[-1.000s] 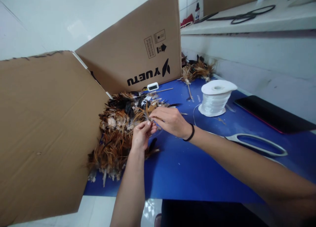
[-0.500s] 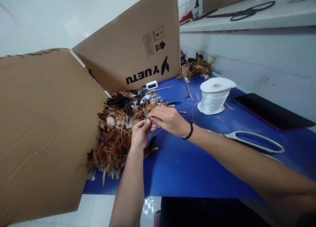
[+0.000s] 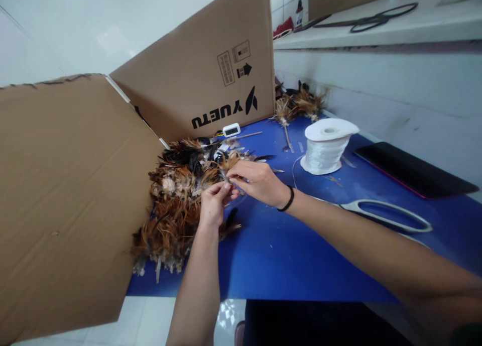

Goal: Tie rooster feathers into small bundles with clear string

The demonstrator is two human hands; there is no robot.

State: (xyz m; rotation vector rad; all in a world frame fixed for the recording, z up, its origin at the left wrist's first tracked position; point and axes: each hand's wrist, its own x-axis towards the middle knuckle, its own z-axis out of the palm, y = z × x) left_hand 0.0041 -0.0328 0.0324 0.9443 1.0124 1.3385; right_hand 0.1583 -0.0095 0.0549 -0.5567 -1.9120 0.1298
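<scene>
My left hand (image 3: pixel 215 201) is closed, its thumb and fingers pinching the base of a small brown feather (image 3: pixel 228 164). Close against it, my right hand (image 3: pixel 259 181) pinches at the same feather with thumb and forefinger. Both hands' fingertips meet over the blue table (image 3: pixel 286 260). Just left of them spreads a heap of brown, black and tan feathers (image 3: pixel 176 205). The exact grip at the quill is too small to make out.
Cardboard panels (image 3: pixel 71 195) wall off the left and back. To the right stand a spool of white cord (image 3: pixel 327 152), scissors (image 3: pixel 391 216) and a black flat device (image 3: pixel 412 170). A small white digital display (image 3: pixel 231 130) and more feathers (image 3: pixel 301 102) lie at the back.
My right hand's fingers have shifted very slightly at the feather. My left hand stays in place, and the things on the table have not moved.
</scene>
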